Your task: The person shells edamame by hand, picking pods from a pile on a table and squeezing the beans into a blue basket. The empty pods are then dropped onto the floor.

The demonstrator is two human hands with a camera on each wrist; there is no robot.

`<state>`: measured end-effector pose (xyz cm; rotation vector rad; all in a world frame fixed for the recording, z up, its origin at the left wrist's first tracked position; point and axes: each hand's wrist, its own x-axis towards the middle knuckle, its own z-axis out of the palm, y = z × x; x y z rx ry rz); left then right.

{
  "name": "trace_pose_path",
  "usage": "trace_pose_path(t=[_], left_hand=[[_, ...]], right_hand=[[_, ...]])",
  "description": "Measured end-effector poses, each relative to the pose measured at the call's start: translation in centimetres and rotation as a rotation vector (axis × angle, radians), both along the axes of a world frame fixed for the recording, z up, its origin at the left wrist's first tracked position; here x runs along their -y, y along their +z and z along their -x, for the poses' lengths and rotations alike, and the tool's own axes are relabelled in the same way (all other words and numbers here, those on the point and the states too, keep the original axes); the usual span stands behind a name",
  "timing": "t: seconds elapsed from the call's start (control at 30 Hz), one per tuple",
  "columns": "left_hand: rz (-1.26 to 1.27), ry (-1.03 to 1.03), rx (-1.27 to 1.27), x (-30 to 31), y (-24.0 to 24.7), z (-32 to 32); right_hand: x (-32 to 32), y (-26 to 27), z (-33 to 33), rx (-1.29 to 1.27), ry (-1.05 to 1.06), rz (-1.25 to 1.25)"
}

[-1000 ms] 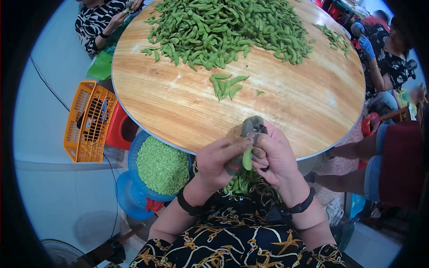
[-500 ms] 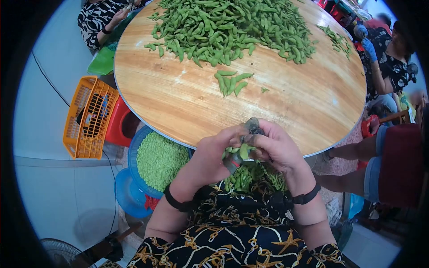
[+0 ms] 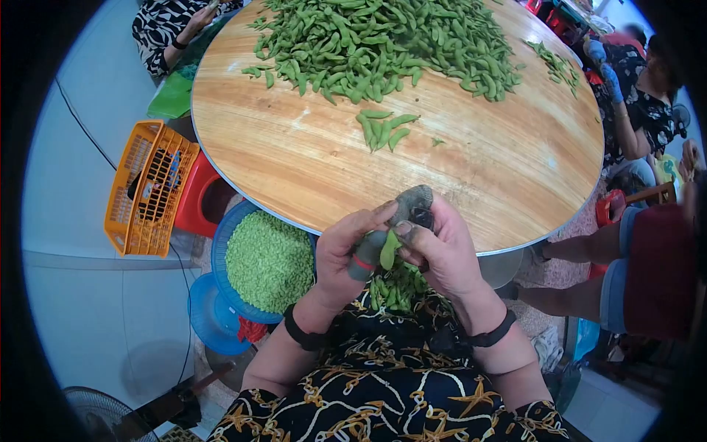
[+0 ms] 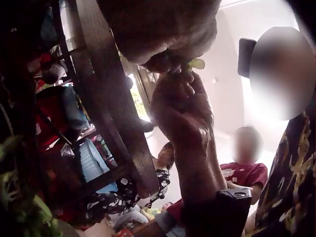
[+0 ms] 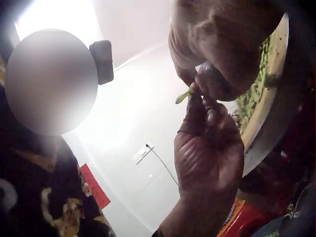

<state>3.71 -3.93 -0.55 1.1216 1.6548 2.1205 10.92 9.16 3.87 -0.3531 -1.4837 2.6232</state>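
Note:
In the head view, both hands meet over the near table edge around a green soybean pod [image 3: 388,251]. The right hand [image 3: 451,247] pinches it under the thumb, and a grey cover wraps one finger. The left hand [image 3: 340,254] has its fingers curled in from the other side; a grey finger cover with a red band [image 3: 362,265] lies against the pod. The pod's end [image 4: 197,64] sticks out between the hands in the left wrist view. More green pods [image 3: 398,287] lie below the hands on the lap, partly hidden.
A large heap of pods [image 3: 383,44] covers the far side of the round wooden table [image 3: 294,162], with a small group of pods [image 3: 381,130] nearer. Left of the lap stands a blue basket [image 3: 221,254] of shelled beans [image 3: 269,261], beside an orange crate [image 3: 143,191]. Other people sit around.
Both hands have shifted slightly left and up in the head view. The left thumb and covered finger have spread apart. The pod now hangs from under the right thumb.

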Motion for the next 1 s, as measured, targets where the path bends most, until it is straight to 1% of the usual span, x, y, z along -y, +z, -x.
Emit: trace_pose_path(t=[0.07,0.1,0.13,0.17,0.2,0.23,0.27,0.33,0.37,0.43,0.47,0.5,0.57,0.6,0.67,0.7,0.77,0.8,0.83,0.87,0.9,0.93,1.0], left_hand=[[-0.033,-0.063,0.144,0.1,0.5,0.1],[-0.033,-0.062,0.143,0.0,0.4,0.0],[-0.003,-0.019,0.128,0.0,0.3,-0.1],[0.029,0.023,0.113,-0.1,0.2,-0.1],[0.029,0.023,0.114,0.1,0.4,-0.1],[0.086,0.031,0.08,0.2,0.8,0.0],[0.142,0.041,0.046,0.3,1.2,0.0],[0.181,0.06,0.084,0.2,1.9,0.0],[0.223,0.075,0.123,0.2,2.2,0.0],[0.275,0.064,0.128,0.2,2.6,0.4],[0.325,0.05,0.131,0.3,2.7,0.5],[0.323,0.054,0.132,0.2,2.1,0.6],[0.086,-0.204,0.545,0.2,0.2,0.9],[0.084,-0.197,0.545,0.1,0.4,0.6],[0.021,-0.127,0.477,-0.2,0.8,-0.3],[0.019,-0.124,0.479,-0.3,0.9,-0.2],[0.119,0.015,0.354,-0.5,1.0,0.0],[0.117,0.02,0.356,-0.5,1.1,0.4],[0.154,0.027,0.166,-0.3,1.1,1.0],[0.19,0.033,-0.024,-0.3,1.2,1.4],[0.192,0.036,-0.02,-0.3,1.3,1.5],[0.223,0.04,-0.01,-0.4,1.5,1.6],[0.255,0.046,0.001,-0.5,1.6,1.9]], right_hand=[[-0.1,-0.1,-0.1,-0.014,0.001,0.004],[-0.4,-0.5,-0.1,-0.027,-0.004,-0.069],[-0.6,-0.9,-0.1,-0.041,-0.006,-0.143],[-0.4,-1.2,0.0,-0.043,-0.004,-0.143],[-0.1,-1.6,0.2,-0.142,-0.085,-0.34],[0.0,-1.7,0.2,-0.241,-0.166,-0.537],[-0.2,-1.5,0.0,-0.24,-0.164,-0.537],[-1.0,-1.0,-0.5,-0.127,-0.107,-0.895],[-1.2,-1.0,-0.5,-0.129,-0.105,-0.894],[-1.6,-1.2,-0.4,-0.007,0.019,-0.519],[-1.5,-1.6,-0.4,-0.008,0.001,-0.434],[-1.3,-1.9,-0.4,-0.009,0.005,-0.435],[-1.2,-2.1,-0.1,-0.201,-0.192,-0.593],[-1.1,-2.1,0.0,-0.203,-0.186,-0.593],[-1.1,-1.9,-0.1,-0.231,-0.292,-0.919],[-0.9,-1.9,0.0,-0.231,-0.288,-0.92],[-0.7,-2.0,0.1,-0.237,-0.344,-1.122],[-0.8,-2.0,-0.1,-0.164,-0.246,-1.047],[-1.0,-1.8,-0.3,-0.163,-0.243,-1.046],[-1.1,-1.2,-0.5,-0.123,-0.166,-1.104],[-1.3,-0.8,-0.7,-0.081,-0.088,-1.16],[-1.5,-0.9,-0.9,-0.08,-0.085,-1.158],[-1.9,-0.9,-1.1,0.048,0.122,-0.823]])
